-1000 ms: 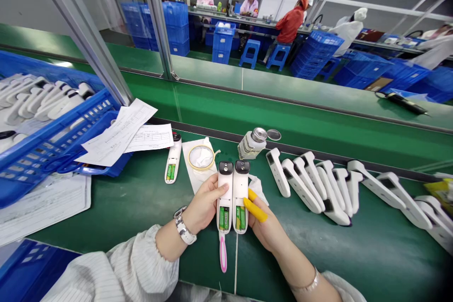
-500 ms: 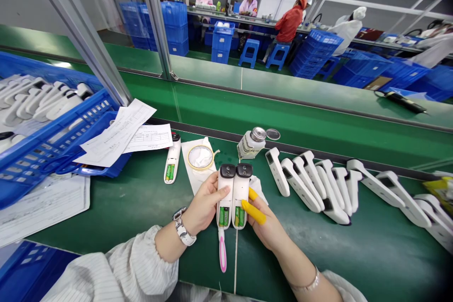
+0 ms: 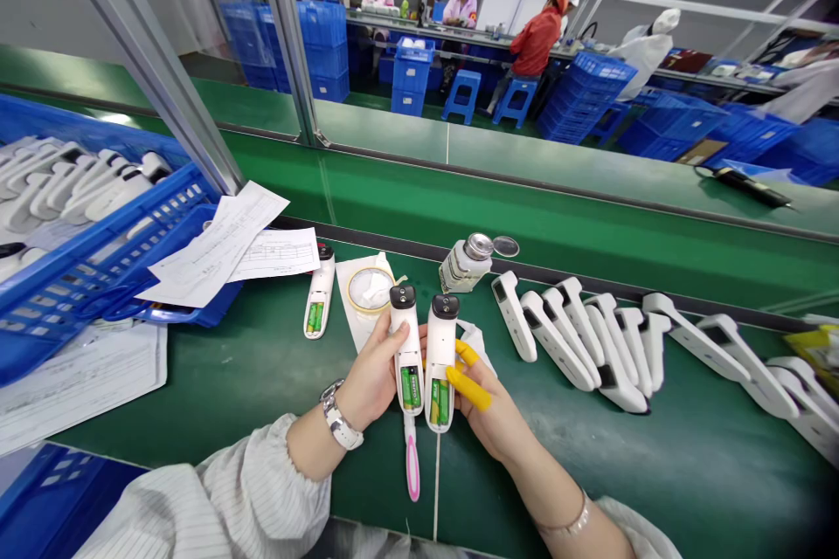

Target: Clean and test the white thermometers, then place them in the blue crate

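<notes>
My left hand (image 3: 370,380) grips a white handheld thermometer (image 3: 407,348) with its battery bay uncovered and green batteries showing. Beside it, my right hand (image 3: 488,410), with yellow finger cots, holds a second white thermometer (image 3: 440,362), also with green batteries showing. The two devices stand slightly apart over the green belt. A pink-handled tool (image 3: 412,463) lies on the belt just below them. A white cloth (image 3: 476,342) lies behind my right hand.
A row of several white thermometers (image 3: 590,345) lies on the belt to the right. A dispenser bottle (image 3: 467,263), a tape roll (image 3: 370,288) and another thermometer (image 3: 319,292) lie ahead. Blue baskets (image 3: 98,258) with papers (image 3: 223,246) stand left. Other people sit at a far bench.
The two thermometers, held side by side before, have parted. My left hand lifted its device up and tilted it left; my right hand's device dropped a little.
</notes>
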Action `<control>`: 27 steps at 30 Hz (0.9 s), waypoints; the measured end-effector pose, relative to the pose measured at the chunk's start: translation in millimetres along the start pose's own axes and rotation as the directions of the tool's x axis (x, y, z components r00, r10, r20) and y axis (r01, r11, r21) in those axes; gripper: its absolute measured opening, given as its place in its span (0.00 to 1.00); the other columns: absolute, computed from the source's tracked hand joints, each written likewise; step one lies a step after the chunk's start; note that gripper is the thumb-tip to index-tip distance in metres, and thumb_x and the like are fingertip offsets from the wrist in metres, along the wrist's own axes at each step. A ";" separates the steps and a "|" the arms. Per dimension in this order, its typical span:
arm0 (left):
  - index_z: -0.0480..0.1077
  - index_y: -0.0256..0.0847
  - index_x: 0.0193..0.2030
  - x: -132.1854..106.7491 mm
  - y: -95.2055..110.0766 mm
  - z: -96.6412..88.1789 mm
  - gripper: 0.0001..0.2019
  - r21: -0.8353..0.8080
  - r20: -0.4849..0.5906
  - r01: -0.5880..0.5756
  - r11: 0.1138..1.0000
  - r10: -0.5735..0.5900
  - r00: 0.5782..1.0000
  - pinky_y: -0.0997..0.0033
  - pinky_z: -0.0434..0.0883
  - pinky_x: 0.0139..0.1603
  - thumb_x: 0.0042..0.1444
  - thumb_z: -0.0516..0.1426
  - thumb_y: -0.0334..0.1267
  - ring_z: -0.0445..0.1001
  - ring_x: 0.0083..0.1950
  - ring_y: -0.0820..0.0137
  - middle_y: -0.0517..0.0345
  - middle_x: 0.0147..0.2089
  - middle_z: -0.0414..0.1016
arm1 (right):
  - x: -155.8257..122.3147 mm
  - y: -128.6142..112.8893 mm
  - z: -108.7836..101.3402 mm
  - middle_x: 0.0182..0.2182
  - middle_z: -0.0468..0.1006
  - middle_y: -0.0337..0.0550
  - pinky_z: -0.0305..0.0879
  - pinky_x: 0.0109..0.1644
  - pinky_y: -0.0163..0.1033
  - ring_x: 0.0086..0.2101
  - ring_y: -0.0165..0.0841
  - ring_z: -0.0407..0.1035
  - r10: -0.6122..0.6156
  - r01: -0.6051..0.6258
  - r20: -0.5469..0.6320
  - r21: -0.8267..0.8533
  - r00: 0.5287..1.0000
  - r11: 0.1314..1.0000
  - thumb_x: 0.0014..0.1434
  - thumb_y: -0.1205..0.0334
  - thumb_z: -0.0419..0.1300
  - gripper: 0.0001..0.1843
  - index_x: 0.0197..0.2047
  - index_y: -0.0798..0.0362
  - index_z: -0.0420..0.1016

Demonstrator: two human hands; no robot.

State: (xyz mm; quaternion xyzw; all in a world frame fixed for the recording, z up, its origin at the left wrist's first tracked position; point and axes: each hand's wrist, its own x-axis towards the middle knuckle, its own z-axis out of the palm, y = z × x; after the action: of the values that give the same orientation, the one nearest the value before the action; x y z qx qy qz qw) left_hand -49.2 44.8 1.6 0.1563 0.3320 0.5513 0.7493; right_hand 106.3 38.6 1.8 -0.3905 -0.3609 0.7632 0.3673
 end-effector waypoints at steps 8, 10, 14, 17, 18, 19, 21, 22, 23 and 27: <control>0.60 0.45 0.57 2.8 0.1 -3.0 0.21 -0.031 -0.108 0.031 0.999 -0.034 0.994 0.62 0.72 0.43 0.56 0.55 0.44 0.74 0.42 0.64 0.51 0.40 0.75 | -0.1 -2.7 2.1 0.40 0.79 0.41 0.67 0.45 0.41 0.37 0.34 0.73 -0.047 0.051 -0.053 0.073 0.998 0.996 0.54 0.60 0.62 0.19 0.49 0.48 0.67; 0.63 0.40 0.54 3.9 0.0 -3.8 0.20 -0.074 -0.150 0.059 0.996 -0.070 0.986 0.63 0.72 0.44 0.57 0.53 0.47 0.74 0.41 0.65 0.50 0.39 0.74 | -1.6 -4.1 1.9 0.40 0.79 0.42 0.68 0.44 0.42 0.37 0.35 0.73 -0.053 0.064 -0.096 0.112 0.994 0.992 0.53 0.59 0.62 0.20 0.49 0.48 0.67; 0.65 0.43 0.53 1.4 0.5 -2.6 0.17 -0.110 -0.087 0.069 0.992 -0.078 0.993 0.60 0.71 0.47 0.57 0.54 0.42 0.73 0.42 0.65 0.51 0.43 0.73 | -4.9 -2.1 -2.0 0.30 0.77 0.37 0.67 0.37 0.36 0.30 0.31 0.70 -0.094 0.108 -0.146 0.093 0.985 0.990 0.54 0.55 0.61 0.22 0.52 0.46 0.65; 0.66 0.43 0.52 -2.1 1.3 -0.7 0.17 -0.075 -0.012 0.051 0.996 -0.052 0.999 0.61 0.70 0.48 0.55 0.57 0.38 0.72 0.46 0.65 0.51 0.45 0.72 | -6.1 0.9 -5.3 0.27 0.74 0.36 0.65 0.39 0.35 0.30 0.31 0.67 -0.110 0.121 -0.153 0.064 0.982 0.991 0.53 0.53 0.62 0.26 0.55 0.45 0.64; 0.67 0.43 0.52 -2.9 1.4 -0.4 0.17 -0.058 0.008 0.045 0.997 -0.045 0.999 0.62 0.70 0.48 0.54 0.58 0.36 0.71 0.48 0.64 0.51 0.46 0.72 | -6.1 1.6 -6.0 0.28 0.74 0.36 0.64 0.40 0.36 0.31 0.32 0.67 -0.107 0.117 -0.149 0.058 0.983 0.991 0.53 0.54 0.62 0.28 0.56 0.44 0.63; 0.67 0.42 0.51 -3.3 1.3 -0.3 0.17 -0.039 0.022 0.038 0.999 -0.038 0.999 0.62 0.69 0.48 0.53 0.59 0.35 0.70 0.49 0.64 0.51 0.46 0.72 | -5.8 2.1 -6.4 0.30 0.74 0.37 0.64 0.41 0.38 0.33 0.33 0.67 -0.102 0.110 -0.144 0.051 0.984 0.993 0.52 0.55 0.62 0.29 0.57 0.43 0.61; 0.68 0.42 0.50 -3.1 1.0 -0.7 0.18 0.001 0.034 0.027 1.000 -0.027 0.999 0.63 0.69 0.48 0.50 0.61 0.33 0.70 0.50 0.63 0.52 0.45 0.72 | -4.5 2.8 -7.1 0.32 0.74 0.37 0.64 0.43 0.40 0.35 0.35 0.67 -0.092 0.095 -0.125 0.018 0.988 0.995 0.51 0.56 0.63 0.33 0.60 0.41 0.59; 0.68 0.43 0.50 -2.6 0.7 -1.0 0.19 0.022 0.033 0.019 1.000 -0.019 0.999 0.63 0.69 0.48 0.49 0.62 0.33 0.70 0.50 0.63 0.52 0.45 0.71 | -3.7 3.1 -7.4 0.33 0.74 0.38 0.64 0.44 0.42 0.35 0.35 0.67 -0.091 0.091 -0.111 -0.006 0.990 0.996 0.51 0.56 0.63 0.34 0.60 0.40 0.58; 0.68 0.43 0.50 -2.0 0.5 -1.4 0.20 0.041 0.032 0.008 0.999 -0.009 0.999 0.63 0.69 0.48 0.49 0.62 0.33 0.70 0.49 0.64 0.53 0.45 0.71 | -2.9 3.3 -7.8 0.35 0.74 0.38 0.64 0.45 0.43 0.37 0.36 0.68 -0.095 0.092 -0.095 -0.034 0.991 0.995 0.50 0.55 0.64 0.34 0.60 0.40 0.59; 0.65 0.47 0.53 0.2 0.4 -1.7 0.24 0.075 0.025 -0.031 0.997 0.029 0.999 0.65 0.70 0.48 0.48 0.63 0.32 0.68 0.52 0.65 0.55 0.47 0.70 | -1.9 3.0 -9.1 0.42 0.74 0.40 0.62 0.50 0.45 0.44 0.38 0.67 -0.118 0.115 -0.015 -0.105 0.993 0.988 0.53 0.58 0.63 0.32 0.59 0.39 0.59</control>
State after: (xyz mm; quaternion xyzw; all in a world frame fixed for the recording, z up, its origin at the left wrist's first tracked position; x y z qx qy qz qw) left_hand -50.6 45.0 0.6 0.1959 0.3411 0.5478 0.7383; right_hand 114.1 38.0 -4.0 -0.3952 -0.4185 0.7164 0.3942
